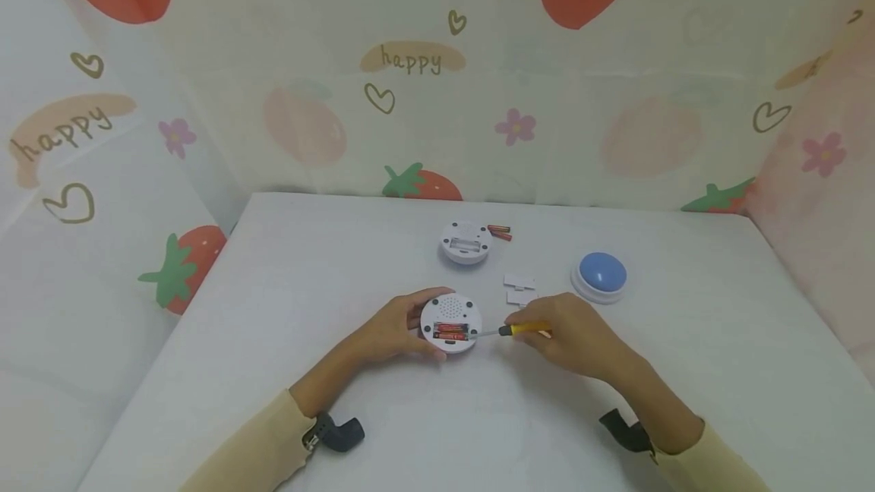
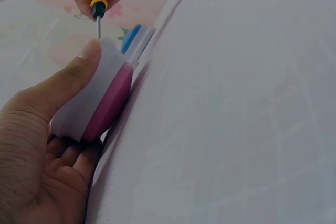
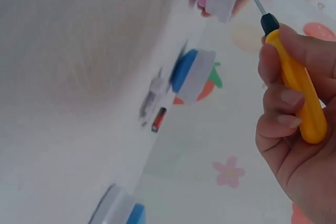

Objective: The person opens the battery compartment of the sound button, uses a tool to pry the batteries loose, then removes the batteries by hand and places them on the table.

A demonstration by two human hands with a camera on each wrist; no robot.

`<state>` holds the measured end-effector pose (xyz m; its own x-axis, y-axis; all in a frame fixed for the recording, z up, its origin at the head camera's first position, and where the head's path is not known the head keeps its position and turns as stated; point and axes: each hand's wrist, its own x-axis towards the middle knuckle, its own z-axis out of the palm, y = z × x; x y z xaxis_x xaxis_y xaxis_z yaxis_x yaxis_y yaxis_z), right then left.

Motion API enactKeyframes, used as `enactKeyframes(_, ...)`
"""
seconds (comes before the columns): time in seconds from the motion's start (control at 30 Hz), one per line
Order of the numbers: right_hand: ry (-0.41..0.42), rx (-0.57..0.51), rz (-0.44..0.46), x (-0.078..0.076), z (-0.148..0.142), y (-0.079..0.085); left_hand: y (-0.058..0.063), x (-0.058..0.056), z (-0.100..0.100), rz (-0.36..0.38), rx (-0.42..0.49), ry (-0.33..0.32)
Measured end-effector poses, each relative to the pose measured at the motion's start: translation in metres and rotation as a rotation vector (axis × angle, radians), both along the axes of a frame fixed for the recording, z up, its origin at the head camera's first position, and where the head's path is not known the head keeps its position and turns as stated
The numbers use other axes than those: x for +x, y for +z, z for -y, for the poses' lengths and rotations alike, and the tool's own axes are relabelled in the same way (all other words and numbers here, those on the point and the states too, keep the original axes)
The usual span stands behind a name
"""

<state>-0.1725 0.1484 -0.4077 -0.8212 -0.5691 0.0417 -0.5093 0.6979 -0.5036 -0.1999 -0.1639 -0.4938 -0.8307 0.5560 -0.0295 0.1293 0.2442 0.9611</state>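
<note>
My left hand point(image 1: 391, 331) grips a round white push-button device point(image 1: 451, 307), turned underside up. Its pink dome point(image 2: 111, 103) faces the table in the left wrist view. Red batteries point(image 1: 451, 332) sit side by side in its uncovered compartment, below a ring of speaker holes. In my right hand point(image 1: 577, 334) is a screwdriver point(image 3: 302, 90) with a yellow handle and black collar, fingers and thumb wrapped round the handle. The thin metal shaft point(image 1: 487, 334) points left, its tip right at the compartment's right end by the batteries.
Behind the held device lies a second white device point(image 1: 466, 255), underside up with a bare battery compartment. Loose red batteries point(image 1: 500, 229) lie beside it. White battery covers point(image 1: 519, 281) lie right of centre, and a blue-domed button point(image 1: 601, 273) stands further right. A printed backdrop point(image 1: 437, 120) rises behind the table.
</note>
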Motion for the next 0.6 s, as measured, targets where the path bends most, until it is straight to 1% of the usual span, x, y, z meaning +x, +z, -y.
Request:
enactKeyframes(0.1, -0.014, -0.008, -0.047, 0.0001, -0.0022, 0.0026, -0.0007, 0.0005, 0.0000, 0.000, 0.004, 0.001)
enactKeyframes(0.17, -0.009, -0.023, -0.059, 0.0000, -0.0025, 0.0031, -0.0007, 0.0006, 0.0002, -0.001, 0.006, 0.001)
enactKeyframes(0.4, 0.026, -0.030, -0.002, 0.0020, 0.0042, -0.0012, -0.0007, 0.0002, 0.0001, 0.004, 0.011, -0.005)
enactKeyframes(0.6, 0.045, -0.043, -0.012, 0.0036, 0.0063, -0.0007, 0.0006, -0.0001, -0.0009, 0.016, 0.020, -0.010)
